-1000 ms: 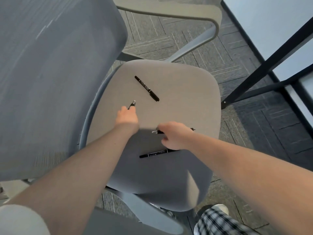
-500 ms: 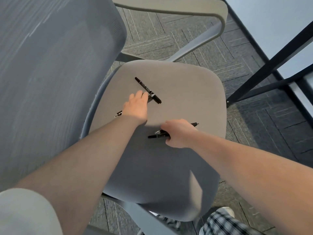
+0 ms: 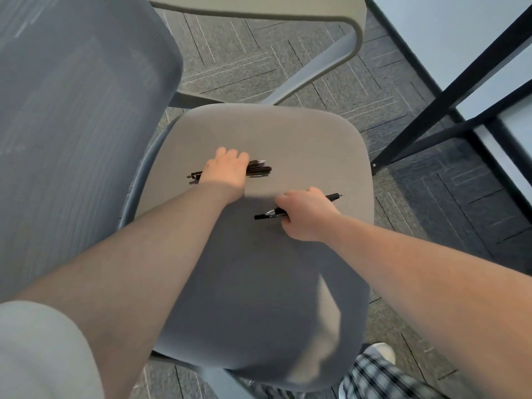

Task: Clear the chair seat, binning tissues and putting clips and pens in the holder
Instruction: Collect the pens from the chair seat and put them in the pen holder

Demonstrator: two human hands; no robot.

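Grey carpet (image 3: 288,41) runs under a chair whose mesh back (image 3: 72,125) fills the left and whose armrest (image 3: 259,7) arcs across the top. At far right, black legs (image 3: 449,90) of a tabletop stand just off the seat's corner.

Half a second ago the left hand (image 3: 226,171) lay flat beside a marker that sat slantwise on the seat (image 3: 288,133); now that hand covers a blurred bunch of dark pens (image 3: 257,169), their ends poking out on both sides of the palm. Its fingers are curled down over them, though how firmly they grip cannot be told through the motion blur.

The right hand (image 3: 306,216) has barely shifted: its fingers are clenched round two black pens (image 3: 269,215) lying crosswise, one end jutting left, the other tip (image 3: 335,196) pointing toward the seat's right edge.

Apart from what the hands cover, the seat is bare up to its far and right edges and toward its shadowed near part. A checked trouser leg (image 3: 380,378) and shoe (image 3: 380,351) stand at the seat's near right corner.
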